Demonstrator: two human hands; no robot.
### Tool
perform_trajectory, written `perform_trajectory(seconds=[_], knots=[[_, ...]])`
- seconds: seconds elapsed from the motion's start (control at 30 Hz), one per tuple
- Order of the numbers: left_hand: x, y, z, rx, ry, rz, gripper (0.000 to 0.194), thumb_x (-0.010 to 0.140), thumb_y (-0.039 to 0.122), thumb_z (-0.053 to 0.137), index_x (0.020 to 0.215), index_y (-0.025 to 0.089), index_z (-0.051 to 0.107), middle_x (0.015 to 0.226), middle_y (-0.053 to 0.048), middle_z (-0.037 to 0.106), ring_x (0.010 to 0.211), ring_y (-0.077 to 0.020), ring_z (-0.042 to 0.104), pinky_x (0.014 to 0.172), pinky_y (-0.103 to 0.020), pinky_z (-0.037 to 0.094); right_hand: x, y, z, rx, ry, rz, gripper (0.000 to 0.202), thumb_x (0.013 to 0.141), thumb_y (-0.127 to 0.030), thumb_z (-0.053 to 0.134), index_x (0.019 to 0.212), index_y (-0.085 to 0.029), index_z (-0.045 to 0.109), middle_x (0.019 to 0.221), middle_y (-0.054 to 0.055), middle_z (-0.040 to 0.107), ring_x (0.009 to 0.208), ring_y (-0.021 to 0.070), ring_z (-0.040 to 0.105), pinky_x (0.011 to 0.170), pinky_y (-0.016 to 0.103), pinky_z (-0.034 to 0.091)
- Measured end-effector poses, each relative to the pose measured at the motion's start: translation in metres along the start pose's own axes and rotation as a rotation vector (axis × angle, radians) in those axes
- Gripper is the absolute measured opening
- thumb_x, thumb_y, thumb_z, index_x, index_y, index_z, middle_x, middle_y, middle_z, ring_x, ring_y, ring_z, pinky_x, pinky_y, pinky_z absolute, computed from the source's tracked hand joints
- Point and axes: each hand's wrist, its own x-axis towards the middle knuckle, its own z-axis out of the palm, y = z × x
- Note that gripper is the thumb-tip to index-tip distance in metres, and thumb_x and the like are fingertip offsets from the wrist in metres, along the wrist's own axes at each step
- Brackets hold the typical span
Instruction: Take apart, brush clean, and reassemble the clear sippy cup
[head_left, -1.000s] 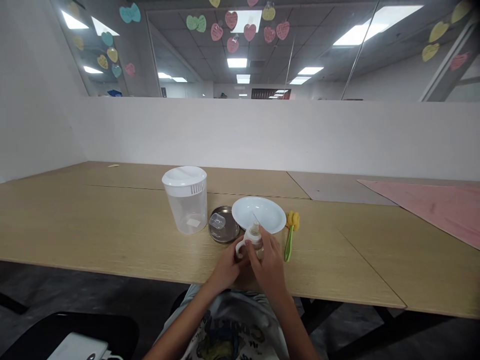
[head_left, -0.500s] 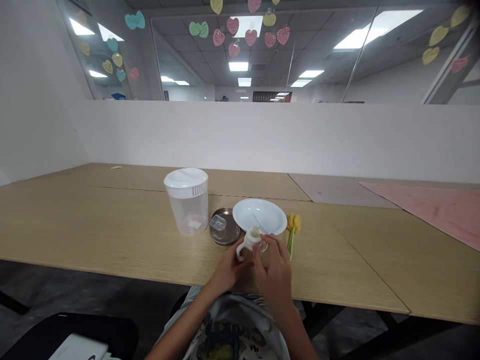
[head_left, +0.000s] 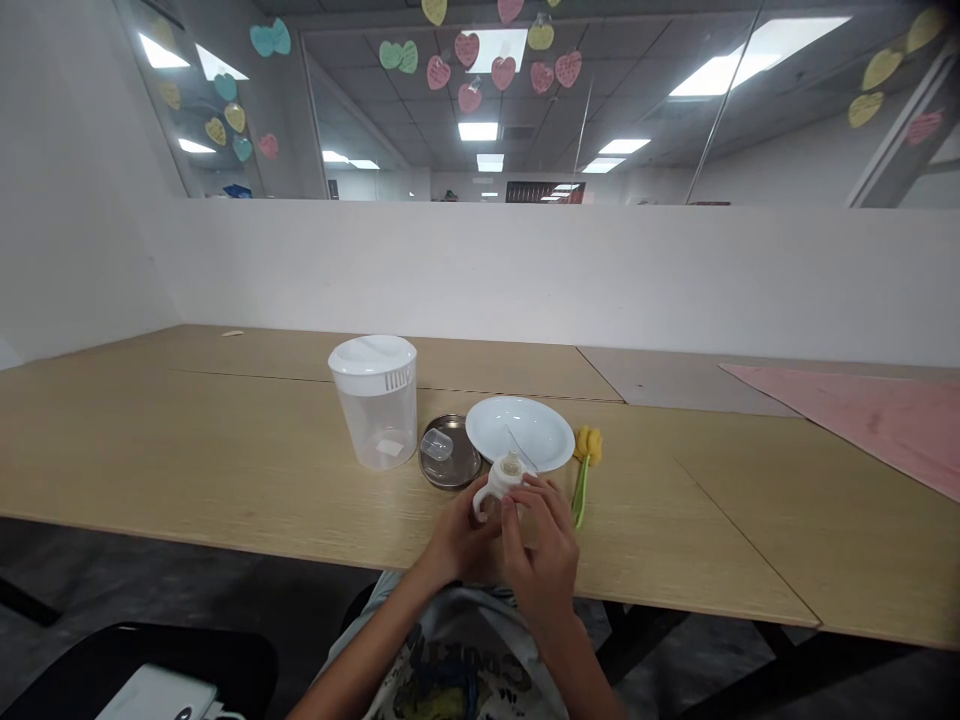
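You grasp the bottle [head_left: 498, 481] just in front of the plate [head_left: 486, 426], left hand [head_left: 457, 535] around the handle [head_left: 480, 503] side, right hand [head_left: 546, 550] fingering the opposite side. It looks light, stiff and perhaps slick; the teat [head_left: 511, 463] is probably soft, so grip the handle or body instead.

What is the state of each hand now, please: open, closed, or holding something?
Left hand: closed, holding the bottle.
Right hand: partly closed, holding the same bottle from its right side.
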Motion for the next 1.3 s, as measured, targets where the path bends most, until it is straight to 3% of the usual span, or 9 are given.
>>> perform_trajectory(seconds=[0.1,0.2,0.37,0.57,0.9,1.1,1.3], knots=[[-0.001,0.0,-0.001,-0.033,-0.051,0.048,0.06,0.071,0.03,0.07,0.126,0.016,0.049,0.12,-0.01,0.059,0.106,-0.0269,0.055,0.09,-0.036,0.045,0.006,0.001,-0.001,0.074,0.057,-0.029,0.014,0.082,-0.008,0.051,0.091,-0.018,0.057,0.087,0.004,0.063,0.091,0.0175,0.06,0.098,0.046,0.04],[-0.002,0.0,-0.002,-0.052,-0.055,0.041,0.062,0.071,0.029,0.071,0.128,0.018,0.047,0.119,-0.008,0.06,0.104,-0.026,0.055,0.09,-0.036,0.045,0.014,0.011,0.004,0.059,0.064,0.052,0.018,0.085,-0.016,0.05,0.102,-0.017,0.056,0.101,0.009,0.063,0.099,0.0208,0.058,0.095,0.045,0.043],[-0.005,0.003,-0.003,-0.027,-0.034,-0.009,0.062,0.071,0.025,0.071,0.128,0.018,0.048,0.119,-0.009,0.06,0.105,-0.0257,0.056,0.091,-0.036,0.044,0.013,0.023,0.011,0.005,-0.143,0.252,0.032,0.089,-0.032,0.047,0.116,-0.015,0.051,0.108,0.013,0.062,0.099,0.0237,0.06,0.081,0.038,0.052],[-0.006,0.01,-0.001,-0.134,-0.082,0.039,0.06,0.076,0.031,0.068,0.129,0.016,0.046,0.125,-0.012,0.056,0.113,-0.0293,0.051,0.096,-0.04,0.041,-0.005,0.013,0.004,-0.067,-0.093,0.161,0.034,0.089,-0.029,0.047,0.119,-0.013,0.049,0.112,0.014,0.059,0.106,0.0238,0.055,0.087,0.04,0.049],[-0.006,0.006,-0.002,-0.045,-0.045,0.056,0.062,0.073,0.032,0.071,0.129,0.017,0.048,0.122,-0.01,0.057,0.108,-0.0273,0.053,0.096,-0.038,0.04,0.003,0.013,-0.006,-0.023,-0.084,0.179,0.018,0.089,-0.024,0.046,0.101,-0.016,0.057,0.092,0.009,0.061,0.089,0.0199,0.057,0.077,0.035,0.048],[-0.005,0.002,-0.002,-0.055,-0.048,0.053,0.063,0.074,0.032,0.07,0.13,0.018,0.046,0.126,-0.01,0.055,0.11,-0.0278,0.052,0.095,-0.037,0.041,0.003,0.012,-0.005,0.006,-0.032,0.051,0.013,0.085,-0.015,0.05,0.095,-0.017,0.059,0.086,0.005,0.064,0.084,0.0179,0.059,0.089,0.041,0.045],[-0.005,0.001,-0.003,-0.051,-0.052,0.056,0.063,0.072,0.033,0.072,0.129,0.018,0.048,0.123,-0.01,0.057,0.108,-0.0279,0.053,0.092,-0.037,0.042,0.003,0.008,-0.007,0.068,0.008,0.023,0.015,0.085,-0.013,0.049,0.095,-0.018,0.06,0.086,0.006,0.066,0.089,0.0189,0.061,0.088,0.041,0.047]])
